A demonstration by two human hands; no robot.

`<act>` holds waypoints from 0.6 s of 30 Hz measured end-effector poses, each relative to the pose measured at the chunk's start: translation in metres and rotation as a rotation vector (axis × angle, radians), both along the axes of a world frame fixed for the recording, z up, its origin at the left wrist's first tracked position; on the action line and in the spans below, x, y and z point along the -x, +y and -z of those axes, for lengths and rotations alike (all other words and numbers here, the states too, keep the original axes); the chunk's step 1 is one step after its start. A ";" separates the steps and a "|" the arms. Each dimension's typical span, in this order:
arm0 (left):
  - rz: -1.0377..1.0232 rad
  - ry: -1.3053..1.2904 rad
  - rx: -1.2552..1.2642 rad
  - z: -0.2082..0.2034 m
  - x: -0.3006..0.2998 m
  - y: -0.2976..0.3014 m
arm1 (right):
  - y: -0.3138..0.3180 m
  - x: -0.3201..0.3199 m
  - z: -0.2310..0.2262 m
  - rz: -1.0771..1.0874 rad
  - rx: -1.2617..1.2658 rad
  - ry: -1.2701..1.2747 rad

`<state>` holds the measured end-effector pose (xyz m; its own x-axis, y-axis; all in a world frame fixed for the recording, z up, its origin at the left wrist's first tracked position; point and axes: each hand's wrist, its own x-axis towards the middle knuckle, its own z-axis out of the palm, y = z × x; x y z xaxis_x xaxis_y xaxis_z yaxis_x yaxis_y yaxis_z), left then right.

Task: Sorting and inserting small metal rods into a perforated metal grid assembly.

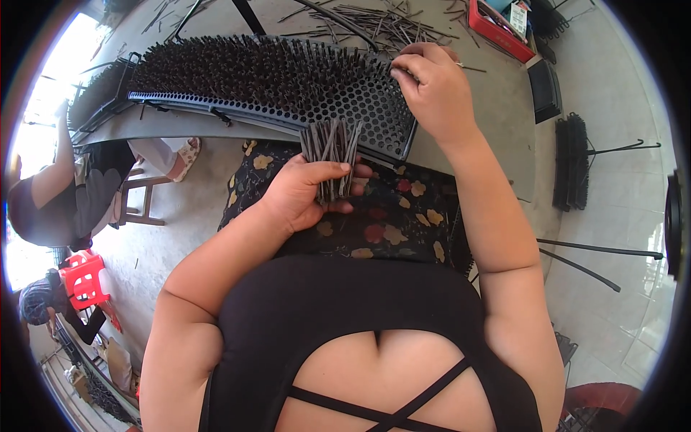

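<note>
A bundle of thin dark strips (330, 144) stands upright in my left hand (296, 189), whose thumb and fingers wrap around it below the panel's near edge. My right hand (440, 86) is above the right end of a long black panel (363, 133) full of round holes. Its fingertips are pinched together at the panel's right edge; what they hold, if anything, is hidden. Dark bristle-like strips (237, 68) stand packed in the panel's holes from the left to the middle. Bare holes show at the right end.
Loose strips (392, 25) lie scattered on the grey table behind the panel. A red box (500, 32) sits at the far right corner. Another person (50, 173) works at the left. Black racks (572, 162) stand on the floor at the right. Patterned cloth (389, 216) covers my lap.
</note>
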<state>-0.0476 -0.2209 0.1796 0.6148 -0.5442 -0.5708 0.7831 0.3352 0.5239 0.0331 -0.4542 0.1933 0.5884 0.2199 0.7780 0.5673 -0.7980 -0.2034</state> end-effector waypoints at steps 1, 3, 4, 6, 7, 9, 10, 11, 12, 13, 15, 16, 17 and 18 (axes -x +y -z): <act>0.000 -0.070 -0.119 0.005 0.001 0.001 | 0.002 0.001 -0.001 0.008 0.044 0.010; 0.002 -0.119 -0.128 0.010 0.002 0.003 | 0.009 0.019 -0.004 0.009 -0.115 0.185; 0.005 -0.173 -0.136 0.012 0.002 0.004 | 0.015 0.031 -0.008 0.011 -0.272 0.357; 0.002 -0.213 -0.105 0.008 0.001 0.004 | 0.027 0.053 -0.016 -0.147 -0.740 0.829; 0.000 -0.256 -0.076 0.004 0.001 0.003 | 0.028 0.060 -0.022 -0.221 -0.782 0.961; -0.014 -0.266 -0.082 -0.004 0.000 -0.001 | 0.031 0.067 -0.025 -0.327 -0.872 1.151; -0.029 -0.278 -0.087 -0.008 -0.001 -0.004 | 0.031 0.069 -0.024 -0.332 -0.901 1.141; -0.024 -0.279 -0.087 -0.011 -0.002 -0.006 | 0.030 0.069 -0.023 -0.328 -0.903 1.138; -0.013 -0.302 -0.132 -0.013 -0.003 -0.007 | 0.029 0.070 -0.022 -0.316 -0.960 1.121; -0.003 -0.325 -0.178 -0.014 -0.004 -0.008 | 0.029 0.070 -0.021 -0.305 -1.016 1.106; 0.013 -0.357 -0.213 -0.014 -0.004 -0.008 | 0.032 0.075 -0.021 -0.288 -1.071 1.115; 0.027 -0.384 -0.247 -0.014 -0.004 -0.008 | 0.033 0.077 -0.020 -0.269 -1.126 1.130; 0.030 -0.382 -0.246 -0.013 -0.004 -0.009 | 0.034 0.078 -0.019 -0.266 -1.128 1.130; 0.028 -0.383 -0.248 -0.012 -0.004 -0.009 | 0.035 0.078 -0.018 -0.255 -1.101 1.134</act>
